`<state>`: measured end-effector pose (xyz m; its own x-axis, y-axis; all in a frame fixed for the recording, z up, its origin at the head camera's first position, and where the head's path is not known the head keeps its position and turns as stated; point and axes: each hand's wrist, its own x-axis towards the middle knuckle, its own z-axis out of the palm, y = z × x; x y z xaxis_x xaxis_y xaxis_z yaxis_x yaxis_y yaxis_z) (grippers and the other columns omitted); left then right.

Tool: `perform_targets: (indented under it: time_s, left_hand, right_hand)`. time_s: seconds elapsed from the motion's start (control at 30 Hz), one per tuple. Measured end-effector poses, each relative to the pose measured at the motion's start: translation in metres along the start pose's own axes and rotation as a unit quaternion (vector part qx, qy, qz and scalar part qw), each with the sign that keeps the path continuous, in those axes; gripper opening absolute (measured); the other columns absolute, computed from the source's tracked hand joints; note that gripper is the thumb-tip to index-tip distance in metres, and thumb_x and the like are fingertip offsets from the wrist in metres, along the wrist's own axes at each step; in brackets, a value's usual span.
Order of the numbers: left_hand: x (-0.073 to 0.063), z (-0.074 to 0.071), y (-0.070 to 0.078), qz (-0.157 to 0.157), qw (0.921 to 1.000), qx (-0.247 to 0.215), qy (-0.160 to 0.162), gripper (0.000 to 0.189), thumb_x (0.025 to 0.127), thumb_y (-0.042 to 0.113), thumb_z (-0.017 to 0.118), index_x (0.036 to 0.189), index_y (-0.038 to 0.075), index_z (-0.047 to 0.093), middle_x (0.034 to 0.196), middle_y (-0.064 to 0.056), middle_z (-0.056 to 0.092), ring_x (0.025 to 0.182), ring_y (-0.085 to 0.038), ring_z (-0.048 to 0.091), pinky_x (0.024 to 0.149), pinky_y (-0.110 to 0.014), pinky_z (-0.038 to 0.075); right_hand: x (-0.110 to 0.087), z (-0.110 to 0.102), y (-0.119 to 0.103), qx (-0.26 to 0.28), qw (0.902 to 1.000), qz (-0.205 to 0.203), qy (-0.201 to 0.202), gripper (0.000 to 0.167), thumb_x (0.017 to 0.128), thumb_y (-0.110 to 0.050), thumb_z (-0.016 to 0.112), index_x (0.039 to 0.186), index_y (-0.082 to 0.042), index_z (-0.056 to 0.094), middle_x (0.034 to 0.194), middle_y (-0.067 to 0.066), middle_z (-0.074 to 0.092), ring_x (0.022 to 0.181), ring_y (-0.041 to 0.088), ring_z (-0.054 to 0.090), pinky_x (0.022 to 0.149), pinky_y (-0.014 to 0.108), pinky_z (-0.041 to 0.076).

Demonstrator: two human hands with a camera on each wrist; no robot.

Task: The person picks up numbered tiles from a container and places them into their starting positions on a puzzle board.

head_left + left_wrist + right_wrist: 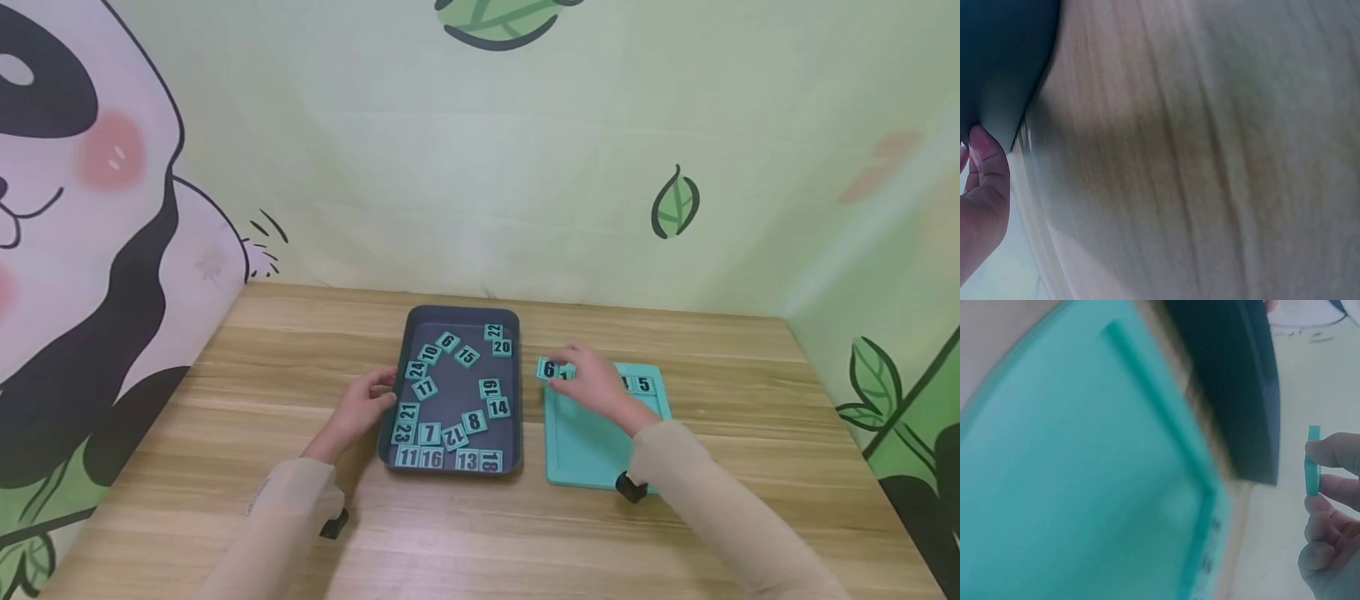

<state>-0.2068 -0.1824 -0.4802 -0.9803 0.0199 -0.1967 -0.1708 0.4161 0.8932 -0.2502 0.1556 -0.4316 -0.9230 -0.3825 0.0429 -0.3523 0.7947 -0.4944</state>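
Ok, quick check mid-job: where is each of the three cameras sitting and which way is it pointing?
Head: looks forward and down at the wooden table; both sleeved arms, left hand gripping the dark tray, right hand pinching a number tile over the teal board.
Left wrist: close along the table, blurred; fingers on the tray's corner.
Right wrist: looks across the board toward the tray; fingers pinch the tile edge-on.
Shared: the tray appears in all three.

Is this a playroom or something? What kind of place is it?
Probably a children's play corner. The walls carry a cartoon panda and leaves, and on the wooden table sit a dark tray of number tiles and a teal puzzle board.
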Motion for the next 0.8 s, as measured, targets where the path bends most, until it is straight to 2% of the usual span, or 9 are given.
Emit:
perform_targets:
  time_s: [0.2, 0.37, 0.53, 0.8]
  left_hand:
    - [0.0, 0.0, 0.0, 0.004, 1.0, -0.003, 0.0, 0.045, 0.088, 0.002, 0.044, 0.132, 0.003, 0.037, 0.125, -0.02, 0.043, 0.115, -0.037, 0.045, 0.092, -0.044, 0.043]
    - [-0.001, 0.0, 0.001, -0.003, 1.0, -0.002, -0.003, 0.045, 0.089, 0.003, 0.044, 0.133, 0.005, 0.037, 0.126, -0.018, 0.043, 0.116, -0.036, 0.044, 0.093, -0.044, 0.043]
    - [-0.003, -0.001, 0.002, -0.008, 0.9999, 0.001, -0.007, 0.045, 0.089, 0.004, 0.043, 0.133, 0.006, 0.036, 0.127, -0.018, 0.042, 0.117, -0.036, 0.043, 0.094, -0.045, 0.042]
    - [-0.001, 0.0, 0.001, -0.005, 1.0, 0.004, -0.001, 0.045, 0.089, 0.003, 0.044, 0.133, 0.005, 0.037, 0.126, -0.018, 0.043, 0.115, -0.035, 0.045, 0.092, -0.043, 0.044]
  right_hand:
    - [-0.009, 0.003, 0.022, -0.012, 0.9999, -0.005, -0.003, 0.037, 0.077, -0.022, 0.064, 0.109, -0.006, 0.059, 0.108, 0.012, 0.056, 0.099, 0.027, 0.055, 0.082, 0.044, 0.046]
    - [-0.013, 0.011, 0.035, -0.038, 0.9992, 0.003, -0.013, 0.038, 0.076, -0.023, 0.065, 0.11, -0.007, 0.06, 0.107, 0.009, 0.056, 0.096, 0.025, 0.056, 0.08, 0.041, 0.048]
    - [-0.016, 0.019, 0.041, -0.063, 0.9977, -0.002, -0.027, 0.038, 0.076, -0.025, 0.065, 0.11, -0.01, 0.06, 0.104, 0.007, 0.057, 0.093, 0.022, 0.056, 0.078, 0.038, 0.049]
    - [-0.017, 0.025, 0.041, -0.081, 0.9963, -0.003, -0.027, 0.037, 0.075, -0.024, 0.066, 0.109, -0.009, 0.061, 0.094, 0.004, 0.055, 0.079, 0.015, 0.053, 0.065, 0.028, 0.047]
